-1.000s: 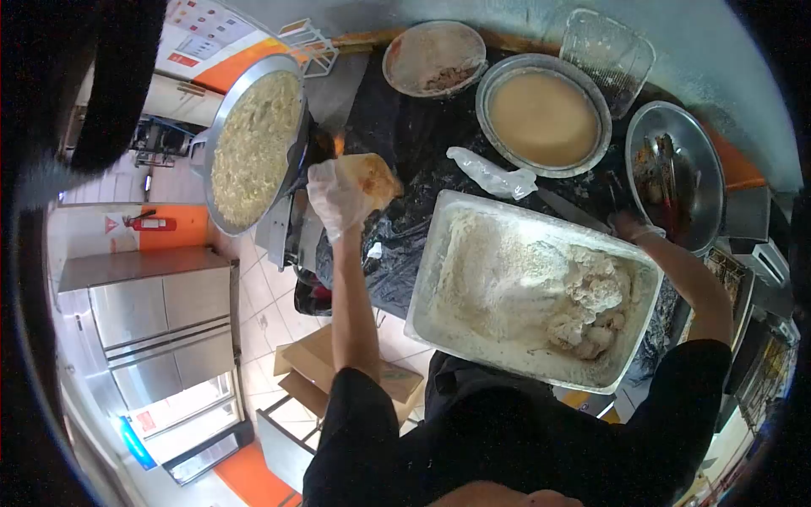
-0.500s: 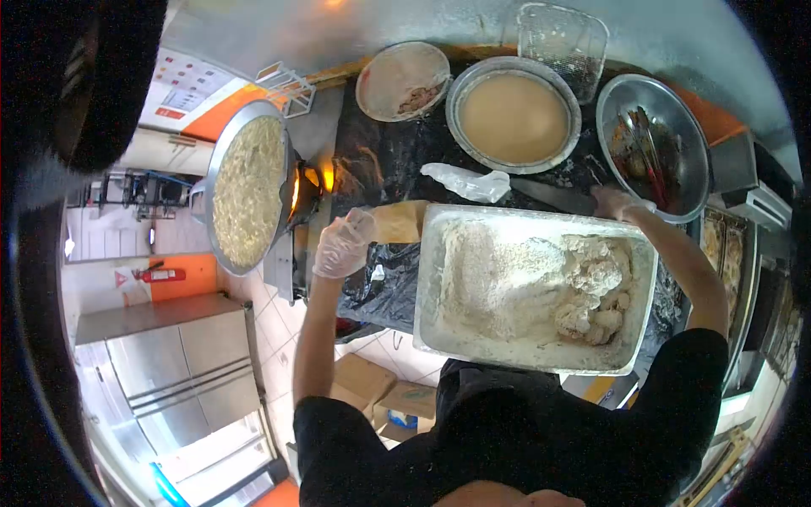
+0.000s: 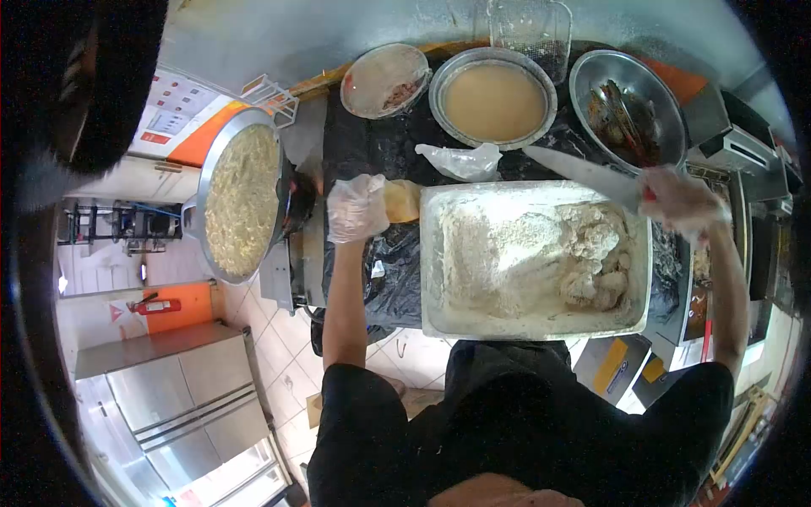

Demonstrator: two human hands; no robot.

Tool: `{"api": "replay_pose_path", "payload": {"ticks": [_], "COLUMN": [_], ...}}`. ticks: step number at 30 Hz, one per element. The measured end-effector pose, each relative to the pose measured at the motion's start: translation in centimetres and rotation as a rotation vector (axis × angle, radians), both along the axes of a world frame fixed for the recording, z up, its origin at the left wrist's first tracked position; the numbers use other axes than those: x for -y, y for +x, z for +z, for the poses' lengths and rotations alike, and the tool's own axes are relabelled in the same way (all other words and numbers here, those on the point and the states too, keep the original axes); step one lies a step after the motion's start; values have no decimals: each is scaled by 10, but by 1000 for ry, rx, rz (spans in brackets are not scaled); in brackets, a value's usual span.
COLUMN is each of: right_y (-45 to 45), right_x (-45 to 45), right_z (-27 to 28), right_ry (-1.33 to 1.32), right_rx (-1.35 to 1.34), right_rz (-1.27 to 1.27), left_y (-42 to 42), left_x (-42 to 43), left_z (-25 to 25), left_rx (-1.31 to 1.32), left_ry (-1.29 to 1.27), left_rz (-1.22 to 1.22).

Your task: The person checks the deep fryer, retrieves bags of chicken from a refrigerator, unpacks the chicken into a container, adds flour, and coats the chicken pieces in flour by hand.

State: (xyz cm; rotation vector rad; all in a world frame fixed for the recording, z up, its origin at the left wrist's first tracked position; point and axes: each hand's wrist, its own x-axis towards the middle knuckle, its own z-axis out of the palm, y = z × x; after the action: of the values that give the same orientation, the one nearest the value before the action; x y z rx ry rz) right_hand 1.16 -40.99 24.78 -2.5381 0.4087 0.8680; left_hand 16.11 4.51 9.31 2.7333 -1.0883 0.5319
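Note:
My left hand (image 3: 358,209), in a clear plastic glove, is closed on a yellowish-brown flat piece (image 3: 402,201) beside the tray's left edge. My right hand (image 3: 683,201), also gloved, grips the handle of a large knife (image 3: 583,176), whose blade points left over the tray's back right edge. The metal tray (image 3: 429,279) holds white flour, with floured lumps (image 3: 596,275) at its right side. Behind it lies a crumpled white plastic bag (image 3: 460,162).
Behind the tray stand a bowl of beige liquid (image 3: 494,103), a smaller tub (image 3: 384,80), a wire basket (image 3: 530,38) and a steel bowl with tongs (image 3: 629,110). A large pan of bubbling oil (image 3: 242,198) is at the left.
My right hand has taken up the knife from the table and raised it over the tray. My left hand still holds the flat piece, now beside the tray. The flame near the pan no longer shows.

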Motion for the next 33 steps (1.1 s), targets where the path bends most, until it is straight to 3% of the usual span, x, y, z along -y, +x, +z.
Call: {"api": "replay_pose_path", "payload": {"ticks": [1,3,5,7,8,11,13,14,16,18,21,22,25,26,28,29,31,32,33], "right_y": [-16,-74,-65,-69,-62,-55,-45,-32,-2,-6,5,16,40,35,5,-1,1,35,41], "right_x": [0,18,-63,-100,-134,-197,-233,-246,-290,-298,-306,-312,-344,-352,-340,-333,-334,-337,-338], "right_z": [-8,-95,-57,-102,-95,-131,-162,-175,-199,-204,-214,-215,-333,-367,-340,-339,-346,-331,-323], "right_ry": [13,5,454,511,481,815,1026,1023,939,711,807,805,718,663,550,633,791,839,820], "right_rx": [10,171,-39,67,-74,-24,52,112,120,487,429,427,277,439,1267,1196,655,203,50], "right_rz": [34,146,-186,-111,-144,-339,-413,-252,-361,-187,-179,-207,-236,-178,136,144,41,-56,-65], "left_y": [-1,-7,-27,-32,-15,-25,-21,-21,-27,-23,-14,-19,-25,-21,-13,-15,-27,-30,-30], "left_x": [2,0,-4,-7,-28,-19,-22,-24,-18,-25,-27,-27,-19,-25,-39,-40,-37,-31,-28], "left_z": [12,25,19,5,-33,-2,-9,-12,9,-1,-2,2,6,6,-2,0,-7,-5,-3], "left_rx": [12,29,174,341,209,245,304,329,267,225,5,9,19,112,58,21,35,39,54], "left_ry": [38,123,240,360,236,268,272,278,301,266,462,254,257,282,227,199,265,274,279], "left_rz": [-52,-141,-98,-70,-80,-183,-182,-185,-283,-238,-153,-327,-282,-276,-213,-186,-195,-234,-271]}}
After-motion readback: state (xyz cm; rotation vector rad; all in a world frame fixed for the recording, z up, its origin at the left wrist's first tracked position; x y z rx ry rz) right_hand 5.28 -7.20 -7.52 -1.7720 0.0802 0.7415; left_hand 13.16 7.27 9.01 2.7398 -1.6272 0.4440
